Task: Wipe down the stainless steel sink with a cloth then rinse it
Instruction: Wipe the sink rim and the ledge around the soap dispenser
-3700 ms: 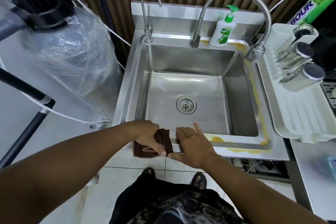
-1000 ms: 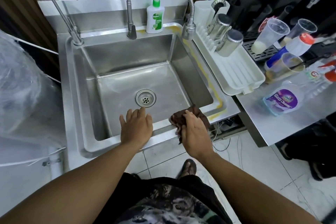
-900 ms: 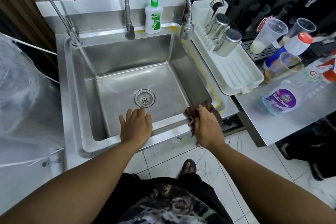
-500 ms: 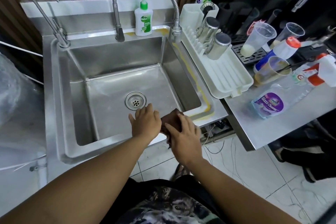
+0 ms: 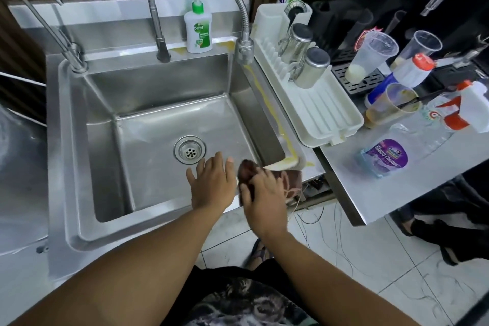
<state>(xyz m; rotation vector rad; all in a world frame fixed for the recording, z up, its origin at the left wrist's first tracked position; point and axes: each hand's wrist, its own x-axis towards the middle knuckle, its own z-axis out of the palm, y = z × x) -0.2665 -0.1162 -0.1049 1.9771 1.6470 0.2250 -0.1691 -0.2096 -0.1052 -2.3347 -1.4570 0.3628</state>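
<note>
Brown cloth (image 5: 267, 180) under right hand (image 5: 264, 198)

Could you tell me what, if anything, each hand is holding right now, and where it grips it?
The right hand grips the brown cloth bunched around its middle, on the sink's front rim. The left hand holds nothing.

The sink (image 5: 76, 140) holds a drain (image 5: 189, 151) mid-basin. Two taps (image 5: 161, 47) rise from its back edge, a soap bottle (image 5: 198, 29) beside them. At the front right corner, the right hand (image 5: 264, 193) presses a cloth (image 5: 291, 180) on the rim, the left hand (image 5: 211, 185) just left of it. A rack (image 5: 330, 114) sits right of the sink, on the desk (image 5: 370, 193), with two cups (image 5: 312, 66) at its back.
</note>
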